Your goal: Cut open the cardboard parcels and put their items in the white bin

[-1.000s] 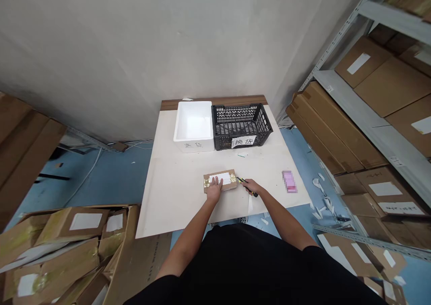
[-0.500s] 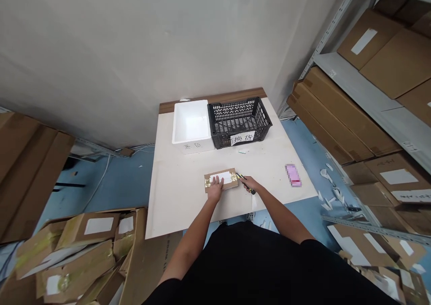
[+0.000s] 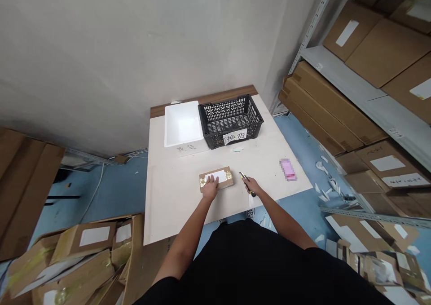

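Note:
A small cardboard box (image 3: 228, 177) with a white label and shiny tape at its ends lies on the white-topped table. My left hand (image 3: 210, 187) rests on the box's top and near edge, fingers spread over the label. To the right of the box, my right hand (image 3: 252, 186) is closed around a black and yellow utility knife (image 3: 245, 179). The knife tip points away from me, up and left, and a gap separates it from the box.
Behind the box stand a white foam bin (image 3: 183, 124) and a black plastic crate (image 3: 232, 121) with a handwritten sign. A blurred pink item (image 3: 288, 169) lies at the table's right. Shelves (image 3: 357, 80) with cartons flank the right; a large carton (image 3: 136, 246) of boxes stands lower left.
My right hand has drawn the knife away from the box's right end, so a gap now shows. My left hand stays on the box. The whole view has shifted slightly.

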The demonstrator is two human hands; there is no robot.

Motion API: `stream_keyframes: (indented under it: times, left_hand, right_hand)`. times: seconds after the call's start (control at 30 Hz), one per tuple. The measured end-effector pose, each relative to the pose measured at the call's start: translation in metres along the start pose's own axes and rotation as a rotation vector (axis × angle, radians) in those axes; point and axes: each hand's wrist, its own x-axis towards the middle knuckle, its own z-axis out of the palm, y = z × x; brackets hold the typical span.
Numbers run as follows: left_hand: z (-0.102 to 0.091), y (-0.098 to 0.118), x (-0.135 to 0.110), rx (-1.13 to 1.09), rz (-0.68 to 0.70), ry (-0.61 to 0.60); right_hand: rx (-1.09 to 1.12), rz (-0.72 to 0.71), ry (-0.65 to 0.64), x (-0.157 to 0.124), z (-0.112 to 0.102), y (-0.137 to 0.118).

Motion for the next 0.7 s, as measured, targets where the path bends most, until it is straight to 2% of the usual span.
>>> stream_keyframes:
  times: [0.1,0.2,0.3,0.4,0.53,0.6,0.7]
  left_hand:
    - [-0.012,-0.007,0.004,-0.051,-0.013,0.082]
    - [-0.015,-0.010,0.006,-0.033,-0.090,0.149]
    - [-0.009,0.005,0.002,-0.016,-0.165,0.125]
    - [0.002,0.038,-0.003,-0.023,-0.075,0.070]
    - [0.010,0.075,-0.006,-0.043,0.110,0.022]
    - [0.010,0.076,-0.006,-0.072,0.131,0.023]
    - [0.008,0.050,-0.006,-0.133,0.105,-0.022]
  right_hand:
    - [0.040,-0.014,0.194,0.002,0.025,-0.001]
    - [-0.013,0.028,0.236,0.009,0.063,-0.005]
    - [-0.025,0.109,0.308,0.023,0.085,-0.016]
    - [-0.010,0.149,0.429,0.045,0.077,-0.033]
    - [0.056,0.076,0.484,0.070,0.051,-0.052]
    - [0.073,0.055,0.478,0.075,0.048,-0.056]
    - [0.167,-0.018,0.404,0.074,0.060,-0.056]
